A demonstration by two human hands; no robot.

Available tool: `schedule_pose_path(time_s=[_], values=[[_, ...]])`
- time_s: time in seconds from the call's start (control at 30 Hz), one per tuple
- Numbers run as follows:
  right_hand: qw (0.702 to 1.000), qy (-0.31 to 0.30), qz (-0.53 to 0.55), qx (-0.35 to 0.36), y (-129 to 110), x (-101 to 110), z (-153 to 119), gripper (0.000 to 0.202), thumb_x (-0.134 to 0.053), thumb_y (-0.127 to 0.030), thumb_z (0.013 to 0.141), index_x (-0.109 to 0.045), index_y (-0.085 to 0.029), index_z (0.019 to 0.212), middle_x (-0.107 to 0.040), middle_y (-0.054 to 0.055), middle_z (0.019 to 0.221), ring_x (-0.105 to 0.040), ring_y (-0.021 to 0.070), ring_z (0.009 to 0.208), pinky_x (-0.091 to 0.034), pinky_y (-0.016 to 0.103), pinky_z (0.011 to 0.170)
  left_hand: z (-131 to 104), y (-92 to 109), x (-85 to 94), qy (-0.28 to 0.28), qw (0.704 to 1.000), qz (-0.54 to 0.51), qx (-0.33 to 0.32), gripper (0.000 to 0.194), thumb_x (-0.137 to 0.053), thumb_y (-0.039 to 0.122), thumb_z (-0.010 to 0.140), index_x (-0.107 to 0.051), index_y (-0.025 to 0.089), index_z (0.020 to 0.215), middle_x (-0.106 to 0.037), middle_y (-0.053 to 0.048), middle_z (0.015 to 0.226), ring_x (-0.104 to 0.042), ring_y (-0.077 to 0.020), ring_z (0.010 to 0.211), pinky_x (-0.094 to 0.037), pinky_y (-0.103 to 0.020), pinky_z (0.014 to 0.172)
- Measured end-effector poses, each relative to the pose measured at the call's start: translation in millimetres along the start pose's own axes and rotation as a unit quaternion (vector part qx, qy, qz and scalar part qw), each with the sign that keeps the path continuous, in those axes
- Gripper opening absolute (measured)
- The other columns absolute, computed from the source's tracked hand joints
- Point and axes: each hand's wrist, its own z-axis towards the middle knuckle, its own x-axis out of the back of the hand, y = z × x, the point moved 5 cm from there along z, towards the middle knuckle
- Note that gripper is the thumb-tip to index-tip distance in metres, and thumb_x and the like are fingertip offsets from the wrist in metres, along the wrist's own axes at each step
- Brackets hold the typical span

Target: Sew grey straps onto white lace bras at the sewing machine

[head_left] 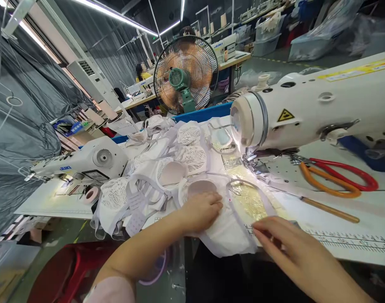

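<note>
OK, your L hand (205, 210) is palm-down on the white bra (228, 237), fingers bent and bunched over its padded cup (201, 188); can't tell if they pinch any fabric or just press. Your R hand (285, 242) is half-curled at the bra's R edge, thumb & forefinger tips close tog.; can't tell from here if they've got hold of that edge.

The bra's at the front of the table (375, 210), right in front of you, lower part hanging over the edge, w/ a strap (262, 195) looping out on the R, over a yellowish film patch (243, 189). Just beyond, on your R, there's the big sewing machine (306, 105), its light on around the needle area. R of that area: scissors (340, 188) w/ red & orange handles, then a thin tool w/ a wooden handle (331, 209), nearer you. Ruler marks (350, 242) run along the front edge.

On your L, a pile of lacy white bras (192, 155) spreads back across the table, next to a 2nd machine (101, 158) w/ a pinkish roll (91, 195) beside it. Big fan (178, 78) stands behind the pile; person in yellow (143, 72) in the bkgd.
</note>
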Motion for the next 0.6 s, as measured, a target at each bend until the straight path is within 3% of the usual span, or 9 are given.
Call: schedule_pose_path(time_s=[0.1, 0.2, 0.37, 0.47, 0.6], values=[[0.997, -0.034, -0.062, 0.02, -10, -30, 30, 0.024, -0.039, -0.035, 0.088, -0.06, -0.024, 0.085, -0.062, 0.004, 0.083, -0.06, 0.0174, 0.071, -0.046, 0.029, 0.058, 6, -22, -9.1, 0.031, 0.999, -0.017, 0.018, 0.027, -0.05, 0.022, 0.082, -0.058, 0.011, 0.105, -0.054, -0.013, 0.123, -0.047, -0.023, 0.116, -0.038, -0.035, 0.1], [0.988, -0.032, -0.15, -0.021, -1, -42, 43, 0.022, -0.043, -0.039, 0.085, -0.057, -0.023, 0.081, -0.059, 0.003, 0.083, -0.058, 0.0202, 0.075, -0.041, 0.031, 0.057, 11, -31, -5.5, 0.033, 0.998, -0.03, 0.032, 0.025, -0.053, 0.024, 0.081, -0.057, 0.013, 0.104, -0.056, -0.011, 0.119, -0.048, -0.0218, 0.113, -0.038, -0.035, 0.098], [0.977, -0.037, -0.194, -0.083, 5, -42, 49, 0.022, -0.045, -0.042, 0.082, -0.05, -0.024, 0.071, -0.056, 0.002, 0.076, -0.055, 0.0206, 0.072, -0.032, 0.028, 0.051, 32, -43, 9.4, 0.018, 0.99, -0.022, 0.136, 0.026, -0.055, 0.028, 0.082, -0.052, 0.013, 0.103, -0.057, -0.012, 0.109, -0.051, -0.0239, 0.103, -0.042, -0.039, 0.09], [0.973, -0.045, -0.201, -0.103, 4, -40, 53, 0.021, -0.041, -0.039, 0.082, -0.048, -0.023, 0.069, -0.055, 0.001, 0.072, -0.054, 0.0193, 0.066, -0.029, 0.026, 0.046, 45, -55, 13.6, 0.016, 0.982, -0.059, 0.179, 0.02, -0.049, 0.025, 0.085, -0.053, 0.014, 0.101, -0.058, -0.008, 0.103, -0.055, -0.021, 0.093, -0.044, -0.035, 0.081], [0.971, -0.049, -0.2, -0.121, 6, -37, 58, 0.017, -0.039, -0.034, 0.08, -0.049, -0.023, 0.074, -0.054, 0.001, 0.07, -0.054, 0.0174, 0.06, -0.028, 0.025, 0.043, 52, -59, 8.4, 0.022, 0.985, -0.112, 0.126, 0.017, -0.047, 0.027, 0.087, -0.059, 0.02, 0.096, -0.058, -0.003, 0.096, -0.056, -0.0159, 0.086, -0.044, -0.029, 0.075]])
